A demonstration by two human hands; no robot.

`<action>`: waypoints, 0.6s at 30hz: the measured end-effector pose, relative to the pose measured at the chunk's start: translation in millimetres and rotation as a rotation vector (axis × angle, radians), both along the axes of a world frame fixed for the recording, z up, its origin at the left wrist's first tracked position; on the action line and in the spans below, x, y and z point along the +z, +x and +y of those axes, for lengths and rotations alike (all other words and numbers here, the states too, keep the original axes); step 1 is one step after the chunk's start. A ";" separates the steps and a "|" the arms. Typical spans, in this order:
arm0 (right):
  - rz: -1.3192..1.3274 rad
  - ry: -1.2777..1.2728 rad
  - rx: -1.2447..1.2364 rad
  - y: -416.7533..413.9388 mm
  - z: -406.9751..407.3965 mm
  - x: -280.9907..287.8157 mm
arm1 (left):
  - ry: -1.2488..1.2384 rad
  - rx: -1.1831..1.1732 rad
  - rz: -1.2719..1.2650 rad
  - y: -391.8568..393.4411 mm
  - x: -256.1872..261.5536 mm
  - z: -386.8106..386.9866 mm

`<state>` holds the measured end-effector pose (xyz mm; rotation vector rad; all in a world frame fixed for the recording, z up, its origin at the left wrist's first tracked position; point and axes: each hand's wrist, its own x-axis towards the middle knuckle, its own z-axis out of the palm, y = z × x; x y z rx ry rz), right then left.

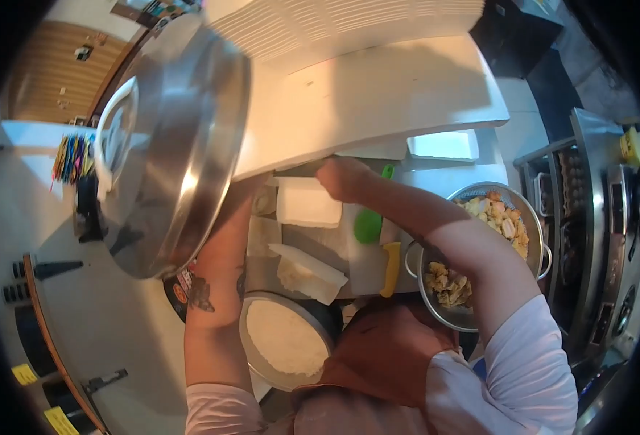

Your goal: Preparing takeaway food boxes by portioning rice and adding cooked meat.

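My left hand is out of view; its forearm runs up behind a large polished steel lid or vessel with a white handle [189,141]. Beneath the edge of a white ledge, my right hand [341,178] is bent inward beside a white rectangular tray [309,202], its fingertips hidden. Whether it grips anything cannot be told. Nearby are a round green utensil [367,225] and a yellow-handled knife [390,269]. A creased white sheet or wrapper [309,273] lies at the near edge. Below it stands a round pot of white rice [284,337].
The white ledge [407,81] spans the worktop's far side. At right, a two-handled steel pot [426,307] holds brownish pieces, with a strainer of fried pieces [496,215] over part of it. Another white tray [444,145] lies farther back. A steel rack and stove stand far right.
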<state>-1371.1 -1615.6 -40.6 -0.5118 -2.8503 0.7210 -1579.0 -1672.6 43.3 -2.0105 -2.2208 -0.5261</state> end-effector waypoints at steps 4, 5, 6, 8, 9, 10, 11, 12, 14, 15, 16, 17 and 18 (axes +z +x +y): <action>0.004 0.084 -0.057 -2.6 14.3 -16.9 | -0.075 0.162 -0.101 6.5 36.0 -74.9; -0.095 0.178 0.028 -0.1 26.3 -32.0 | 0.052 0.108 0.035 11.6 42.4 -103.2; -0.192 -0.137 -0.199 -3.2 20.7 -5.2 | -0.069 0.274 -0.145 19.6 63.7 -137.0; -0.048 0.022 -0.240 9.8 31.7 -22.3 | -0.183 0.485 -0.349 20.6 79.8 -196.5; 0.114 -0.021 -0.356 9.5 27.0 -9.7 | -0.036 0.503 -0.526 8.0 71.0 -237.4; 0.130 0.034 -0.317 6.3 27.5 16.8 | 0.122 0.525 -0.689 -0.6 60.7 -283.3; 0.229 0.281 -0.292 8.1 26.5 36.5 | 0.113 0.594 -0.700 -8.4 44.9 -326.0; 0.215 0.118 -0.317 6.1 16.8 58.5 | 0.072 0.615 -0.796 -17.4 26.7 -367.6; 0.153 -0.171 -0.294 -2.8 -28.1 86.6 | -0.066 0.718 -0.890 -10.6 -6.7 -431.1; 0.125 -0.303 -0.224 -11.9 -67.9 97.7 | -0.108 0.698 -0.833 -6.6 -32.3 -463.5; -0.007 -0.553 -0.152 -10.1 -118.1 101.5 | -0.155 0.657 -0.785 -2.7 -58.6 -490.3; -0.142 -0.800 -0.095 -3.4 -166.2 87.2 | -0.151 0.671 -0.796 -0.1 -80.0 -504.9; -0.356 -0.978 -0.027 7.1 -200.8 53.1 | -0.223 0.593 -0.629 4.9 -100.1 -506.0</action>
